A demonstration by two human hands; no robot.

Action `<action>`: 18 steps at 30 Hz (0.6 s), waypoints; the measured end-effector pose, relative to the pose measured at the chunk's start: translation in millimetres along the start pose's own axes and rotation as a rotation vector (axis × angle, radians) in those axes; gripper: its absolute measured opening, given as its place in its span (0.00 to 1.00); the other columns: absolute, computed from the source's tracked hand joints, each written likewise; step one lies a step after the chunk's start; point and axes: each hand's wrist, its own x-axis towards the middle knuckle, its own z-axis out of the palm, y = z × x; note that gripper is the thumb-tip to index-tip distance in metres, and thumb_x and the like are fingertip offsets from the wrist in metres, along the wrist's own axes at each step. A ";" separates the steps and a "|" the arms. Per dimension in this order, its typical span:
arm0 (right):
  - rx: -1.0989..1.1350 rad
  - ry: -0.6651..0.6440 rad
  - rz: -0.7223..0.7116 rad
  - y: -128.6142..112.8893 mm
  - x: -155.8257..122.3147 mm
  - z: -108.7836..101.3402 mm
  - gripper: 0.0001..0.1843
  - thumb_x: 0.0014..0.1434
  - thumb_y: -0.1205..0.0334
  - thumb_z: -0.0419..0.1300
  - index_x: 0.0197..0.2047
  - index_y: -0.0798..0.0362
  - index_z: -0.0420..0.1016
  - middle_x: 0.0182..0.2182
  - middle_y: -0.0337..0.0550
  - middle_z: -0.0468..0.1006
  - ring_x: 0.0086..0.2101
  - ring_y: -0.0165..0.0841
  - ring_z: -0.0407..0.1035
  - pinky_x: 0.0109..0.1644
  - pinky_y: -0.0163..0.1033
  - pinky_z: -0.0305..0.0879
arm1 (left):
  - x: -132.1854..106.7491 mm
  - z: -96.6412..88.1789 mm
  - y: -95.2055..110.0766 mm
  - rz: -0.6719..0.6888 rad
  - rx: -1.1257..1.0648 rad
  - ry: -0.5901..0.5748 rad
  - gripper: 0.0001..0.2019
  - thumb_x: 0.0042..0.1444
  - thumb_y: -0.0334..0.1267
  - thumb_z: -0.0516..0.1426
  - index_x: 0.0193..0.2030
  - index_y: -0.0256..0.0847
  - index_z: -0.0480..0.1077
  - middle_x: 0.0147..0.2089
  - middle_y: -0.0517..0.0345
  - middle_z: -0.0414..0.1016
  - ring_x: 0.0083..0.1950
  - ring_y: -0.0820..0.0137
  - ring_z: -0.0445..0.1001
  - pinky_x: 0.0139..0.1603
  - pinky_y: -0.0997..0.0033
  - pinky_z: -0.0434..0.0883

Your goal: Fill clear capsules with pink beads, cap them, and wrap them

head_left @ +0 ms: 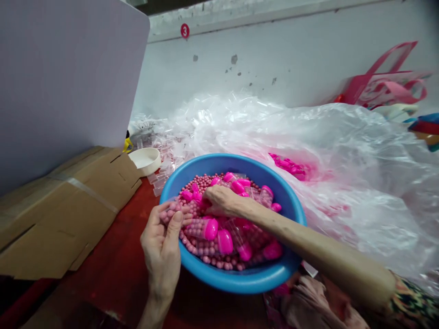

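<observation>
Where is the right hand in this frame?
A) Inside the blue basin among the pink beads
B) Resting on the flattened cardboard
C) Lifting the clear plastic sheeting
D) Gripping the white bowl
A: the right hand reaches over the rim of the blue plastic basin, its fingers down among the pink beads and magenta-capped tubes.

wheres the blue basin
The blue plastic basin sits low and centre in the head view, on a red tabletop, between brown cardboard on the left and clear plastic sheeting on the right.
</observation>
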 end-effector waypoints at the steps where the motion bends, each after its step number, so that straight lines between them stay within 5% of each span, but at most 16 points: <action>1: 0.012 -0.018 -0.010 1.3 -0.2 0.3 0.14 0.61 0.59 0.60 0.25 0.54 0.67 0.26 0.35 0.71 0.27 0.26 0.65 0.33 0.34 0.65 | -0.2 0.1 0.2 0.001 0.000 0.006 0.09 0.55 0.38 0.62 0.42 0.40 0.71 0.35 0.61 0.79 0.33 0.74 0.79 0.37 0.79 0.76; 5: 0.119 -0.078 -0.026 9.3 -5.3 -9.6 0.14 0.62 0.58 0.59 0.28 0.57 0.69 0.24 0.33 0.69 0.23 0.24 0.64 0.28 0.32 0.64 | -2.0 -0.1 -0.4 0.003 0.023 0.012 0.10 0.55 0.38 0.61 0.43 0.39 0.71 0.36 0.59 0.79 0.33 0.73 0.79 0.38 0.78 0.76; 12: 0.307 0.000 -0.045 19.0 -9.5 -20.4 0.13 0.61 0.60 0.59 0.27 0.57 0.66 0.22 0.31 0.64 0.22 0.23 0.60 0.25 0.30 0.59 | -3.3 -2.3 -2.9 0.004 0.014 0.008 0.09 0.56 0.38 0.61 0.43 0.40 0.71 0.36 0.59 0.80 0.33 0.73 0.79 0.38 0.79 0.76; 18: 0.373 0.011 -0.129 7.0 -37.3 -31.1 0.12 0.55 0.75 0.53 0.24 0.53 0.57 0.20 0.29 0.56 0.22 0.22 0.55 0.24 0.30 0.54 | -1.0 -3.3 5.5 -0.111 0.033 -0.181 0.12 0.54 0.40 0.62 0.44 0.39 0.71 0.32 0.60 0.78 0.33 0.73 0.78 0.36 0.80 0.75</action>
